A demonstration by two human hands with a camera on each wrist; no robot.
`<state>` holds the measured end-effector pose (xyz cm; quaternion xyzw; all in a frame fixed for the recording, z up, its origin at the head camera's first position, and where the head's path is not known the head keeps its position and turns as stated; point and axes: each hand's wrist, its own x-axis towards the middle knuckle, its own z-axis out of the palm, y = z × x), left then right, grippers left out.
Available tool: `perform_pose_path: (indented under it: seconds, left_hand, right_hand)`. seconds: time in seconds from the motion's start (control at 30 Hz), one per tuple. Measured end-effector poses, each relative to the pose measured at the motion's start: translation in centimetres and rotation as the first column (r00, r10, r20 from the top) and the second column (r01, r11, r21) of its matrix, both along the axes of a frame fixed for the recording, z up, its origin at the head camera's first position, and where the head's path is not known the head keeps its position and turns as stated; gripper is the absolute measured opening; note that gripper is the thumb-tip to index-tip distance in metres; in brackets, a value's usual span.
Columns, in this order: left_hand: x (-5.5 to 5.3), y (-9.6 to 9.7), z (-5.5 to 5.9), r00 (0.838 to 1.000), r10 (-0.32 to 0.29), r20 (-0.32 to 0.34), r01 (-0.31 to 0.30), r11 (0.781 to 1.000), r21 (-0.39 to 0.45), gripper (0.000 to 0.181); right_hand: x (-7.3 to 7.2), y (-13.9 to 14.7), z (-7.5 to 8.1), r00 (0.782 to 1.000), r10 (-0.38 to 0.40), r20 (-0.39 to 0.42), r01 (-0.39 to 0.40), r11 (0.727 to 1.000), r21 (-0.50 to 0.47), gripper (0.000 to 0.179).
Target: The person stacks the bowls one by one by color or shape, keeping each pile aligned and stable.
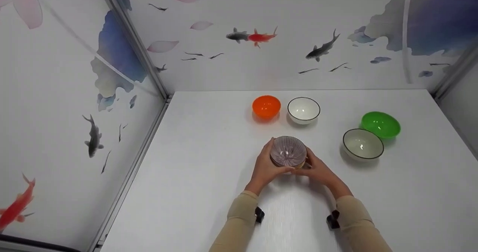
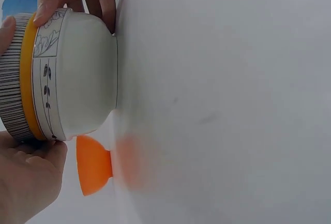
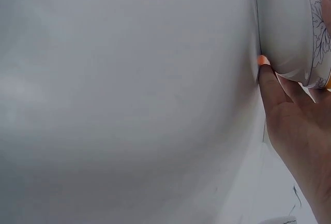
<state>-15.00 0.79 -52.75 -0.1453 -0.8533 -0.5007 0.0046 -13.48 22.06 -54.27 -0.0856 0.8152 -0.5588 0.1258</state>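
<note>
Though base (image 2: 113,74) clearance unclear, grips (image 1: 266,167) (image 1: 320,171) hold stacked bowls (image 1: 288,150).

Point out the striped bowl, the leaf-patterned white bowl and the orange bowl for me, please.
Striped bowl (image 1: 288,150): head view, on its inner surface.
Leaf-patterned white bowl (image 2: 83,74): left wrist view, on its plain outer wall.
Orange bowl (image 1: 266,107): head view, on its inner surface.

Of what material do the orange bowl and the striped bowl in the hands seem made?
Orange bowl: probably glossy plastic, judging by its uniform colour and small highlight, though glazed ceramic is possible. Striped bowl: likely glazed ceramic, since a shiny highlight lies over its fine lines.
</note>
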Motion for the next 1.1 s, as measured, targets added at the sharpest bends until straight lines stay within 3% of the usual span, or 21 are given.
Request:
perform_pose_path:
  seconds: [0.57,0.7,0.93,1.1]
  left_hand:
    - [0.08,-0.11,0.01,1.000,-0.001,0.019,0.002,0.998,-0.058,0.123]
    - [0.20,-0.14,0.04,0.999,-0.019,0.029,0.021,0.998,-0.058,0.124]
    - [0.32,0.09,0.49,0.993,-0.112,0.033,0.114,0.993,-0.041,0.121]
    - [0.49,0.08,0.16,0.994,-0.103,0.042,0.106,0.990,-0.088,0.123]
  right_hand:
    - [0.01,-0.08,0.24,1.000,0.009,-0.017,-0.009,1.000,0.003,0.106]
    - [-0.03,-0.17,0.10,0.999,0.022,-0.028,-0.021,1.000,0.005,0.106]
    - [-0.13,-0.02,0.13,0.999,0.038,-0.034,-0.038,0.999,-0.005,0.103]
    - [0.04,-0.23,-0.08,0.998,0.034,-0.047,-0.034,0.999,-0.008,0.103]
